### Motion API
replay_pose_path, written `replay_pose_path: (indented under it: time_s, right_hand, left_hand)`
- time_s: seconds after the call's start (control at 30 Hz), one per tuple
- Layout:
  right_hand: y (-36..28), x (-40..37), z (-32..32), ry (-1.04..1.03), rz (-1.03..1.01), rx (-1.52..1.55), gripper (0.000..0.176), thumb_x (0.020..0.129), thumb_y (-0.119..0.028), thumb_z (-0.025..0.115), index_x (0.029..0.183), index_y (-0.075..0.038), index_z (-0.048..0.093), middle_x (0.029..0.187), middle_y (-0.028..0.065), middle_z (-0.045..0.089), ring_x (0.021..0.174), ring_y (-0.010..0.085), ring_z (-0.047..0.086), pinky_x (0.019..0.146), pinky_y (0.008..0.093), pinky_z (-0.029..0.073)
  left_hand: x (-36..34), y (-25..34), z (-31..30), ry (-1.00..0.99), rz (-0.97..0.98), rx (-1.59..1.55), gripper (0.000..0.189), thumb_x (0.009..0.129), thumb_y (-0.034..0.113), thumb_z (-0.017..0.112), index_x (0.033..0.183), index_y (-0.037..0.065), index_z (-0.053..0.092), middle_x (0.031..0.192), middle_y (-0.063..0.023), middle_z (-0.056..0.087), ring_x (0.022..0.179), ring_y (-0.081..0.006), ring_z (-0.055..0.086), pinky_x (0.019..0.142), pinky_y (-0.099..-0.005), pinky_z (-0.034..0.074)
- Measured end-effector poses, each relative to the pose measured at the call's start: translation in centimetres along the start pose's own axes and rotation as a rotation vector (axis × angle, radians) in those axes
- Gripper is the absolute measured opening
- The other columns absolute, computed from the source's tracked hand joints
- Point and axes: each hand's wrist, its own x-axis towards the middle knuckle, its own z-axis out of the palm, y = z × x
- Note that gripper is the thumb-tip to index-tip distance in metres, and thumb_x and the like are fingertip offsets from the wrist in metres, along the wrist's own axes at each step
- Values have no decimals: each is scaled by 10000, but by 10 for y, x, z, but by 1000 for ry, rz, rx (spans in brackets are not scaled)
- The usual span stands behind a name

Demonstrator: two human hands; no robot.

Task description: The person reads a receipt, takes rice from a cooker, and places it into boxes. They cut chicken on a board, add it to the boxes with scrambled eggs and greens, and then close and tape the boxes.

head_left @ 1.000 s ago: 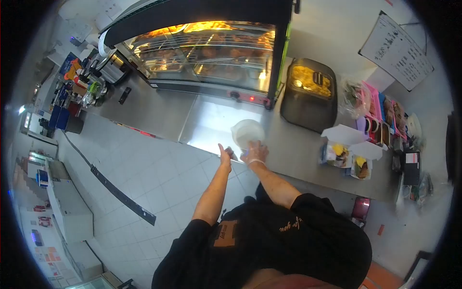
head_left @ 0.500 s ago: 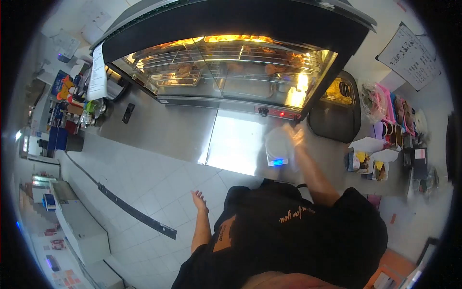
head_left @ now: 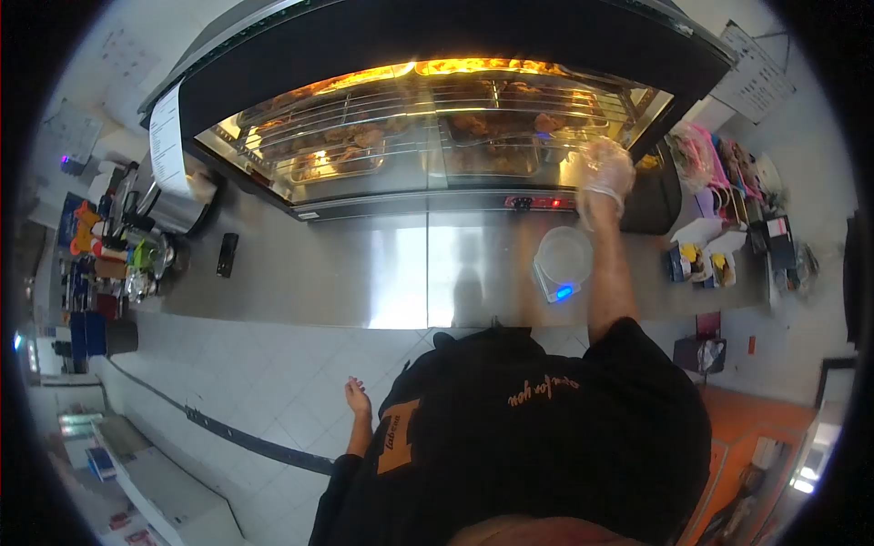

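Observation:
My right hand, in a clear plastic glove, is raised at the right end of the food warmer's glass front. Its fingers are blurred against the lit glass, and I cannot make out whether they touch it or grip anything. Behind the glass, wire racks and metal trays hold browned pieces of food. Below that hand, a digital scale with a blue-lit display stands on the steel counter, a round clear container on top. My left hand hangs over the floor, holding nothing, with fingers loosely apart.
A dark tray stands right of the warmer. Beyond it are open boxes with yellow contents and pink baskets. A black handheld object lies on the counter's left part. Utensils and containers crowd the far left.
My right hand has moved up from beside the scale to the right end of the warmer's glass. My left hand has dropped slightly. The view has shifted nearer the counter.

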Motion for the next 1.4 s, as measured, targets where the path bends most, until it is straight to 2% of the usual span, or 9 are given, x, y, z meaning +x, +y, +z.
replay_pose_path:
  time_s: [0.23,0.5,0.7,0.87,0.97,1.07,1.17,1.23,1.4]
  right_hand:
    - [-5,-16,51,487,362,175,557,681,-163,806,1143,0,540,873,67,609,865,263,600,852,386,476]
    - [5,0,37,236,447,104,703,666,-193,799,1255,35,492,1148,215,580,1091,339,575,963,429,457]
    - [9,-7,48,426,305,334,432,718,-157,729,1085,15,581,917,126,642,859,308,626,838,422,483]
    - [-25,-30,35,72,12,40,201,823,-99,579,1002,-17,622,944,143,648,840,269,624,802,374,491]
    - [-39,-50,59,-151,103,440,199,758,-124,662,916,-6,640,1022,195,633,942,355,614,844,419,490]
    - [-30,-61,87,-299,-27,493,202,806,-168,631,948,-26,650,1023,185,648,976,347,620,851,412,500]
    - [-36,-53,138,-737,-204,-207,201,893,-111,523,1036,-53,652,1084,153,665,1019,302,637,889,399,504]
    - [-20,-64,166,-616,-411,67,268,906,-163,518,1133,-89,641,1160,171,629,1131,291,592,972,433,466]
    - [1,-27,253,-1090,-164,-45,369,904,-275,530,1228,-106,577,1264,179,549,1211,295,524,1021,427,423]
  left_hand:
    - [26,77,-35,19,-6,-67,557,981,548,440,1217,50,527,1115,-109,598,987,-241,547,817,-422,451]
    - [0,20,-33,2,-77,-64,573,978,554,436,1229,46,528,1113,-102,598,978,-249,545,776,-415,453]
    - [-18,-18,-12,-30,-111,-39,536,984,507,469,1178,15,556,1011,-109,610,907,-219,551,735,-341,463]
    - [-48,-22,7,32,-164,6,526,986,490,488,1141,-7,566,967,-113,616,860,-193,557,781,-330,467]
    - [-44,-6,22,1,-146,41,516,992,478,482,1129,-11,569,987,-125,622,885,-195,567,824,-332,466]
    - [-52,6,39,-8,-59,76,489,1001,450,478,1125,-14,570,1005,-138,625,887,-193,575,825,-331,477]
    - [-60,1,54,18,-6,3,460,1008,413,483,1121,-23,574,998,-138,633,882,-192,589,811,-321,488]
    - [-91,-2,53,56,-31,25,438,1010,383,495,1109,-36,577,977,-140,644,900,-197,608,818,-321,497]
    - [-158,-5,39,57,41,110,434,1011,368,498,1106,-49,573,981,-148,649,930,-208,620,842,-335,499]
